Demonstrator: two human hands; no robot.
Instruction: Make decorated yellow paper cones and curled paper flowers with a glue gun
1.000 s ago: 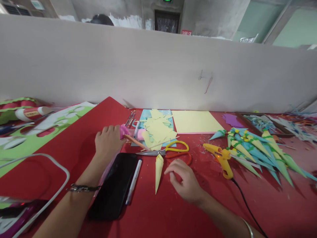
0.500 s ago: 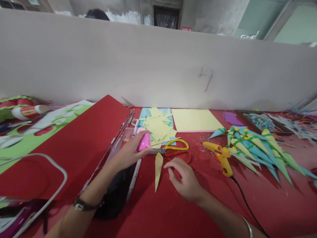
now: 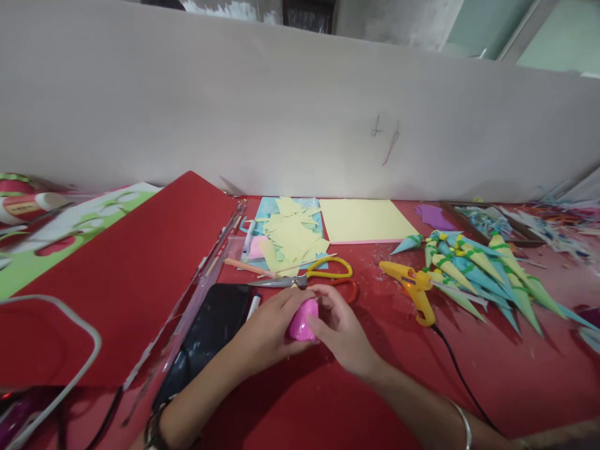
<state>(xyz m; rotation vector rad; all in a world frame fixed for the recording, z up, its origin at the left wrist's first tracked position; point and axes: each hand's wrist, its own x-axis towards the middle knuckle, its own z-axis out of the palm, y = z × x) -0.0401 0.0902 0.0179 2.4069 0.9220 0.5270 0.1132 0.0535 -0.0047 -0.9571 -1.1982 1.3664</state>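
Observation:
In front of me, low over the table, my left hand (image 3: pixel 267 328) is closed around a small glossy pink bundle (image 3: pixel 304 321); its exact kind I cannot make out. My right hand (image 3: pixel 347 340) pinches the right side of the same bundle, thumb in front and fingers curled behind. Just beyond my fingertips lie scissors (image 3: pixel 330 269) with one yellow and one red handle, blades pointing left. The pale yellow paper cone is almost wholly covered by my hands. Behind the scissors, yellow paper scraps (image 3: pixel 293 234) are heaped on a light blue sheet (image 3: pixel 267 206).
On the right, a yellow glue gun (image 3: pixel 415 287) with a black cord lies by a pile of yellow and blue paper cones (image 3: pixel 478 269). A black phone (image 3: pixel 210 331) and a red sheet (image 3: pixel 154 262) are on the left. A yellow sheet (image 3: pixel 368 220) lies before the white partition (image 3: pixel 281 112).
My left hand has brought the pink bundle right and nearer to me, over the paper cone. My right hand has moved in and taken hold of it too. The view has shifted slightly.

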